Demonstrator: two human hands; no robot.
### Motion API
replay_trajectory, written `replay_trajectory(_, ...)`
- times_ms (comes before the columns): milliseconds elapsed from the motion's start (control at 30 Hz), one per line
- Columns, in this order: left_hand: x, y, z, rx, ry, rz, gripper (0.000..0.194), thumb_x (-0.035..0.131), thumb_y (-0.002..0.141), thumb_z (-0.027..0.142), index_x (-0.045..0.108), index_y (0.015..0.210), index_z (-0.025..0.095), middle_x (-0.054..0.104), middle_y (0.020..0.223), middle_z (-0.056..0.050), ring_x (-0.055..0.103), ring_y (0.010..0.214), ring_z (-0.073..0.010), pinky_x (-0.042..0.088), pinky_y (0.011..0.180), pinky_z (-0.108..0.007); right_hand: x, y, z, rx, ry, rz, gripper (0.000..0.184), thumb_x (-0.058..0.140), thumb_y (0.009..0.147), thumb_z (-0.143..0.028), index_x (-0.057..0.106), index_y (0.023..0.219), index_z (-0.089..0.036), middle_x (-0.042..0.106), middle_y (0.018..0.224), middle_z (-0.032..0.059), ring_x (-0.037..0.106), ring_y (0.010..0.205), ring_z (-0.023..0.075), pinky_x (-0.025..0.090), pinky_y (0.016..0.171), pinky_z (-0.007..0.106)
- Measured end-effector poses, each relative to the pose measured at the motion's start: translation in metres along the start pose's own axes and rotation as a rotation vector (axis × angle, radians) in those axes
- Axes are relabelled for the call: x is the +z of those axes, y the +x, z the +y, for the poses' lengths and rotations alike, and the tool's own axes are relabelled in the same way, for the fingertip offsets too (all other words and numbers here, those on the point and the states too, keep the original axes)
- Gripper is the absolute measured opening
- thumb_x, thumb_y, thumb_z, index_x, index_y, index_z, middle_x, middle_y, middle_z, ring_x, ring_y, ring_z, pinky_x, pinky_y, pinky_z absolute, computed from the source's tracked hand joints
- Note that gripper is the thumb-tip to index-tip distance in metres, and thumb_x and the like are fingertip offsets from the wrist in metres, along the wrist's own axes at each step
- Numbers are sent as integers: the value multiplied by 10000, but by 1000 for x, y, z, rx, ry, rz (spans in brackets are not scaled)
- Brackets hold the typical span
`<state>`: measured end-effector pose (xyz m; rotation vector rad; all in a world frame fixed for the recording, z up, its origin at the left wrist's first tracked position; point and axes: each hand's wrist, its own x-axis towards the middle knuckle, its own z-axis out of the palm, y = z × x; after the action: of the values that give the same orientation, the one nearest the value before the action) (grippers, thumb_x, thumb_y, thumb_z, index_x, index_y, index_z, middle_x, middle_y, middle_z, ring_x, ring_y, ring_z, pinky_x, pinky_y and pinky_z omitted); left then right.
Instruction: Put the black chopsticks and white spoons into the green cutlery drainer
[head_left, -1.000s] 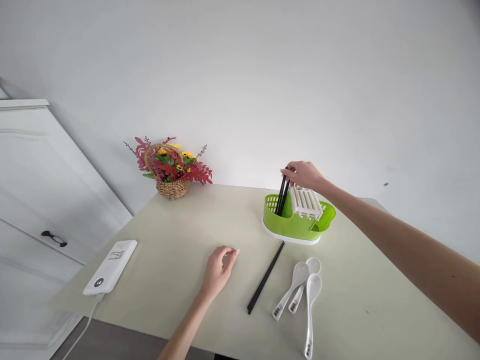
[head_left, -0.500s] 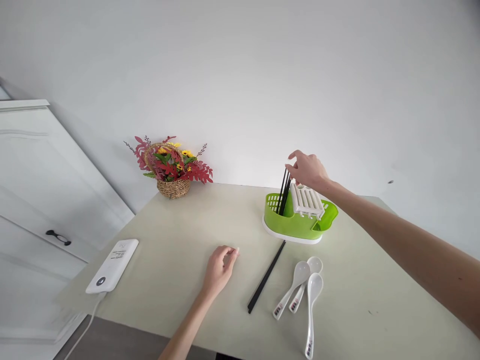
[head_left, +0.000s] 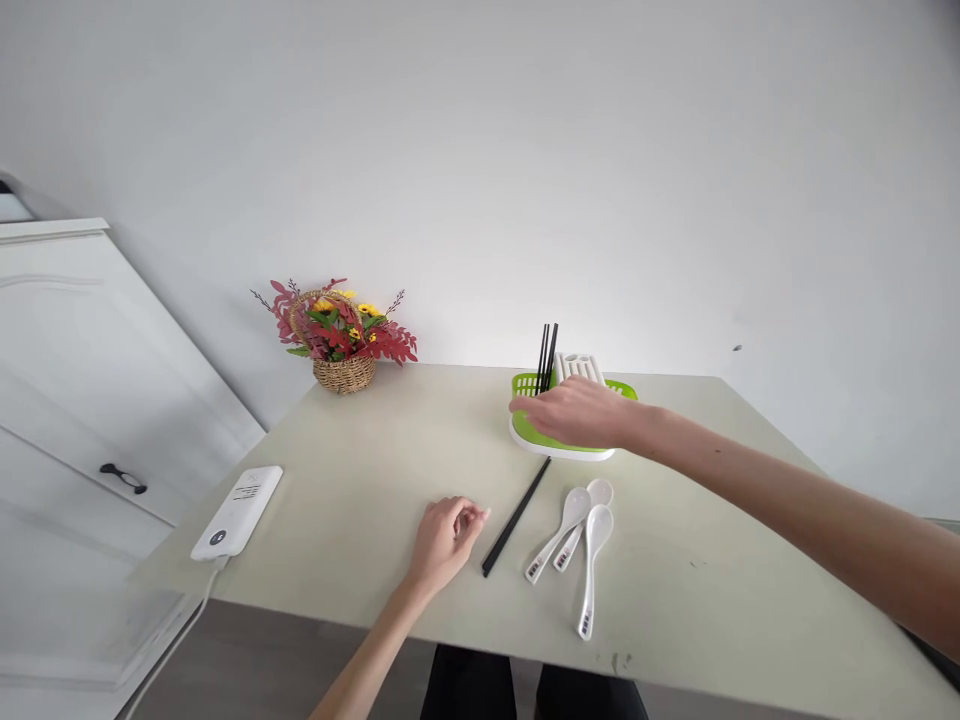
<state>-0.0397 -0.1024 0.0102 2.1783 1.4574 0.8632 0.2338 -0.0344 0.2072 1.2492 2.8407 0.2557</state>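
My left hand (head_left: pixel 444 543) rests on the table, its fingers curled loosely together around nothing. Just to its right lies a pair of black chopsticks (head_left: pixel 516 518), slanting across the tabletop. My right hand (head_left: pixel 571 411) hovers in front of the green utensil caddy (head_left: pixel 529 430) and hides much of it. Its fingers reach leftward, apart, with nothing seen in them. Several black chopsticks (head_left: pixel 547 358) stand upright in the caddy's left compartment, beside a white slotted rack (head_left: pixel 579 366). Three white spoons (head_left: pixel 592 560) lie in an overlapping group, right of the loose chopsticks.
A wicker basket (head_left: pixel 344 375) of red and yellow artificial flowers stands at the table's back left. On the left edge is a white power bank (head_left: pixel 238 512) with a cable running down. A white cabinet (head_left: pixel 82 370) stands left of the table (head_left: pixel 352 470); a wall rises behind.
My right hand has let go of the upright chopsticks and come down and toward me, in front of the caddy. My left hand stays in place, its fingers slightly more closed. The view has shifted.
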Motion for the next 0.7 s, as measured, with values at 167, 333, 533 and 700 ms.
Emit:
replay_trajectory(167, 10, -2, 15, 38, 110, -30, 315, 564, 1031, 506, 669, 968, 216, 725, 876, -34, 675, 823, -205, 495, 904, -383, -8, -28, -20, -53, -91, -24, 379, 351, 1067, -172, 642, 1308, -206, 771, 817, 58, 607, 581, 170, 187, 569, 326)
replay_trajectory(333, 17, 16, 43, 62, 389, -163, 213, 694, 950, 368, 673, 1042, 177, 729, 1056, -111, 700, 997, -267, 535, 902, -386, -11, -49, -21, -17, -128, -22, 370, 381, 1044, -160, 635, 1310, -196, 757, 788, 53, 554, 552, 150, 171, 579, 314)
replay_trajectory(533, 21, 37, 70, 34, 599, -320, 123, 678, 821, 43, 692, 804, 164, 719, 859, -130, 722, 862, -280, 529, 781, -361, -6, -68, -15, -6, -110, 27, 304, 396, 1016, -144, 662, 1154, -201, 704, 711, 31, 523, 535, 145, 166, 577, 307)
replay_trajectory(700, 24, 39, 65, 38, 535, -286, 265, 710, 726, -8, 575, 619, 192, 658, 718, -115, 714, 774, -300, 505, 730, -369, -8, -77, -13, 15, -80, 16, 303, 385, 1015, -162, 669, 1108, -209, 703, 728, 41, 524, 539, 150, 175, 573, 309)
